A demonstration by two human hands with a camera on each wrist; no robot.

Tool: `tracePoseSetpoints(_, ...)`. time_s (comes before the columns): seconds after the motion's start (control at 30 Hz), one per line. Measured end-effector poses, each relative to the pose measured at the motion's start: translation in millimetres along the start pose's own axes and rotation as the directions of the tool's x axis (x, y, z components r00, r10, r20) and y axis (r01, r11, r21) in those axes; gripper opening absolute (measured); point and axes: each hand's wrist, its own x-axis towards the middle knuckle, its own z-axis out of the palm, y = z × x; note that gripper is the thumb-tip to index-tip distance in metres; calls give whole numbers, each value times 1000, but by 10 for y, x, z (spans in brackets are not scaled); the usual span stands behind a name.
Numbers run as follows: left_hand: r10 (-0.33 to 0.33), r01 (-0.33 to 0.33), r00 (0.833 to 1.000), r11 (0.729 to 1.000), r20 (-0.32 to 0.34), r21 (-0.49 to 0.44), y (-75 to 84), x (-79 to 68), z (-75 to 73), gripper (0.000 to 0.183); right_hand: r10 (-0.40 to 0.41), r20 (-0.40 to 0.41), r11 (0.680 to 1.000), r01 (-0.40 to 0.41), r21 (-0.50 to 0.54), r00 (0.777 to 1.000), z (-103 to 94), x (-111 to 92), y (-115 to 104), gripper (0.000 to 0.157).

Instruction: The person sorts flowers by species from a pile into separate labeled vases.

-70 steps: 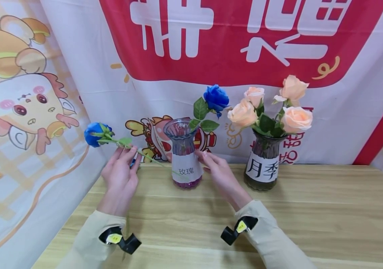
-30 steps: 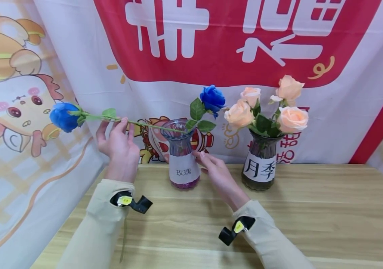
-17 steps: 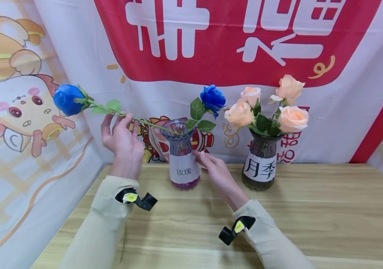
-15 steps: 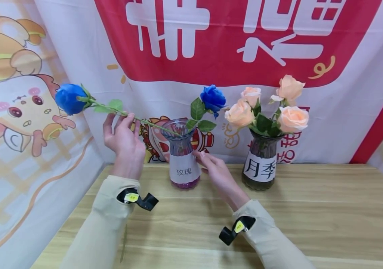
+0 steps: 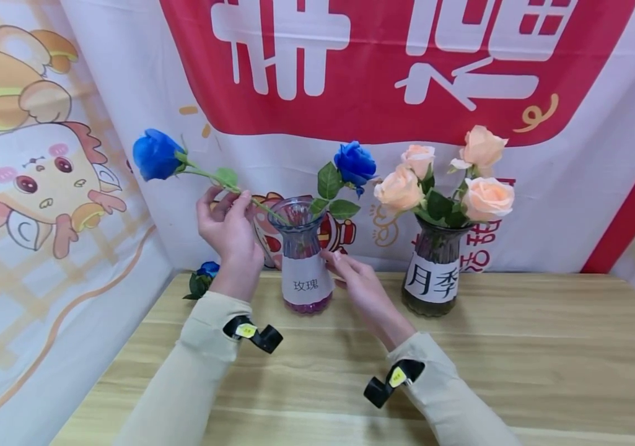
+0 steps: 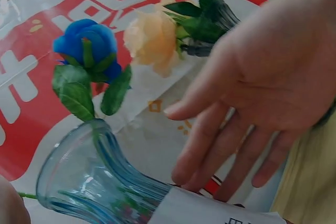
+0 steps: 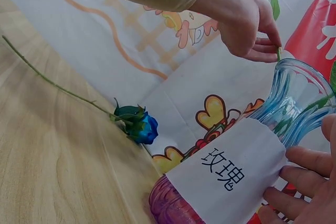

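My left hand (image 5: 232, 232) pinches the green stem of a blue rose (image 5: 157, 155) between thumb and fingers. The bloom tilts out to the left, and the stem's lower part slants into the mouth of a clear glass vase (image 5: 302, 248) with a white paper label and a purple base. My right hand (image 5: 359, 282) touches the vase's right side with its fingertips; in the left wrist view that hand's fingers (image 6: 236, 150) are straight. One more blue rose (image 5: 354, 162) stands in this vase, leaning right. The left hand (image 7: 239, 14) is close to the vase rim in the right wrist view.
A dark glass vase (image 5: 431, 272) holding several peach roses (image 5: 487, 198) stands to the right on the wooden table (image 5: 317, 384). Another blue rose (image 7: 142, 128) lies on the table at the left. A printed cloth (image 5: 250, 155) hangs behind.
My left hand has risen and moved right, carrying the blue rose from near-horizontal to a slant into the vase mouth. The lying blue rose's bloom is now uncovered. The right hand stays on the vase.
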Motion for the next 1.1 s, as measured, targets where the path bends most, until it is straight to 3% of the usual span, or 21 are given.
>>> tracePoseSetpoints(0.33,53,-58,998,977,30,207,-275,-96,-12,36,20,-9,1000,-20,10,1000,4,6,6,53)
tracePoseSetpoints(0.47,87,-99,995,950,53,297,-346,-148,-36,31,8,1,1000,-8,12,1000,0,8,13,53)
tracePoseSetpoints(0.57,83,-110,993,915,85,389,-364,-182,-61,25,4,3,1000,-4,11,1000,-7,10,16,54)
tracePoseSetpoints(0.67,29,-83,993,872,117,482,-344,-216,-103,23,2,5,1000,-2,12,1000,-13,14,19,55)
tracePoseSetpoints(0.77,-47,-34,989,854,141,520,-300,-258,-161,27,2,8,1000,-2,10,1000,-14,18,21,55)
tracePoseSetpoints(0.87,-108,10,982,850,154,527,-251,-304,-224,34,-1,9,1000,1,11,1000,-14,17,21,55)
tracePoseSetpoints(1.1,-160,46,971,855,177,517,-187,-364,-405,44,-12,10,1000,12,12,1000,-15,7,17,55)
